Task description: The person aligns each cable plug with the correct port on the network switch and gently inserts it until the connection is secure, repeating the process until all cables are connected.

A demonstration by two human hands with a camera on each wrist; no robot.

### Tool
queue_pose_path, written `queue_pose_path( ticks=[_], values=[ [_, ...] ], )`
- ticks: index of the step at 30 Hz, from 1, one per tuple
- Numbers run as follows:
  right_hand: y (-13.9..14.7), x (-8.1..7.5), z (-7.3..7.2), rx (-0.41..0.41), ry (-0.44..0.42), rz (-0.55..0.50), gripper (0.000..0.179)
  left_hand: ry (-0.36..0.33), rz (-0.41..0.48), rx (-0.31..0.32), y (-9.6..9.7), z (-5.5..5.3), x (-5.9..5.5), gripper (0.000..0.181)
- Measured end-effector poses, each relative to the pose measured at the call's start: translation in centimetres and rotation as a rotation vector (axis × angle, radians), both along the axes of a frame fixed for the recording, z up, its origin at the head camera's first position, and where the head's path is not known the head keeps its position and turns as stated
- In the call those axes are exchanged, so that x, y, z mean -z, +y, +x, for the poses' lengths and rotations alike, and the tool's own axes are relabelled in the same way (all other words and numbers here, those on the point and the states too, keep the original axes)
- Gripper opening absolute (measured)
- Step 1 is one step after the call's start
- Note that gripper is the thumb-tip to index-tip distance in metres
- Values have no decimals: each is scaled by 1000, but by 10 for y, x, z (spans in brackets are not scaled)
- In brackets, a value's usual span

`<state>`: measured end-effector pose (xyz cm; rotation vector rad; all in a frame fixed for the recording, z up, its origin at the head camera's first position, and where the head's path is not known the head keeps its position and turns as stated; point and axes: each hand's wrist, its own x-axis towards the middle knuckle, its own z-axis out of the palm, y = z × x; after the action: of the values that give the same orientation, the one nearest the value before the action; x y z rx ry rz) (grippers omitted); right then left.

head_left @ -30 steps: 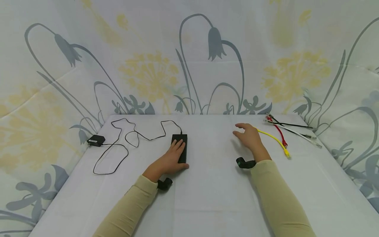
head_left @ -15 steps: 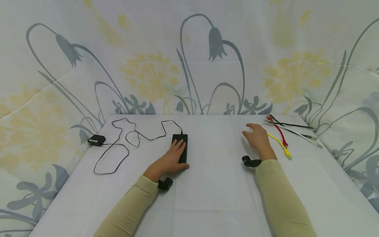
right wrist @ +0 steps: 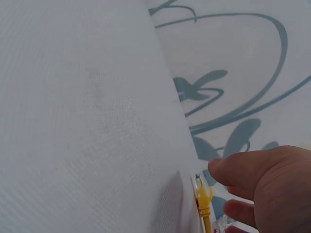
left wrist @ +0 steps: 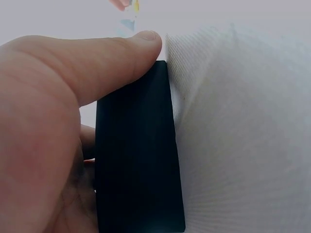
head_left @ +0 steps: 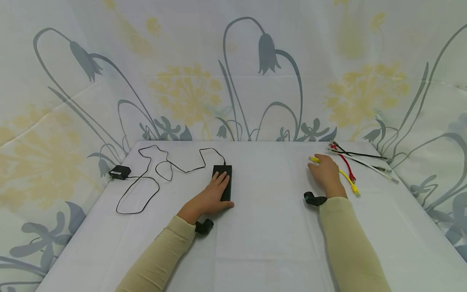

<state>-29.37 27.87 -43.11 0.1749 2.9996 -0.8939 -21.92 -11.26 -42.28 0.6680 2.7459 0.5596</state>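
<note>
Left-hand grip (head_left: 209, 197) on black box (head_left: 227, 190), right-hand grip (head_left: 325, 172) at yellow Ethernet cable (head_left: 347, 177).
Box near frame center, left fingers (head_left: 219, 178) extended over it. Cable right of center; right fingers (right wrist: 240, 213) spread, not pinching its near plug (right wrist: 204, 199). Open white table (head_left: 266, 235) between hands. Adapter (head_left: 120, 172) by left edge, its label (head_left: 116, 173) unreadable. Other cables (head_left: 357, 153) upper right, reaching right edge.

Head view looks down; wrist views sit close (right shares the yellow plug (head_left: 315, 159)).
</note>
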Motion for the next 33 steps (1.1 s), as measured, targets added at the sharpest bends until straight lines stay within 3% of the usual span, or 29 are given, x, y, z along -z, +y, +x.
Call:
queue_pose_path(
  ticks=[8, 17, 33],
  values=[
    [3, -3, 2, -3, -76, 40, 63, -1, -3, -2, 0, -1, 3, 90],
    [5, 0, 2, 23, -83, 130, 58, 10, -7, 0, -1, -2, 5, 90],
    [1, -1, 5, 58, -87, 104, 39, -12, -9, -10, -1, -2, 3, 90]
  ],
)
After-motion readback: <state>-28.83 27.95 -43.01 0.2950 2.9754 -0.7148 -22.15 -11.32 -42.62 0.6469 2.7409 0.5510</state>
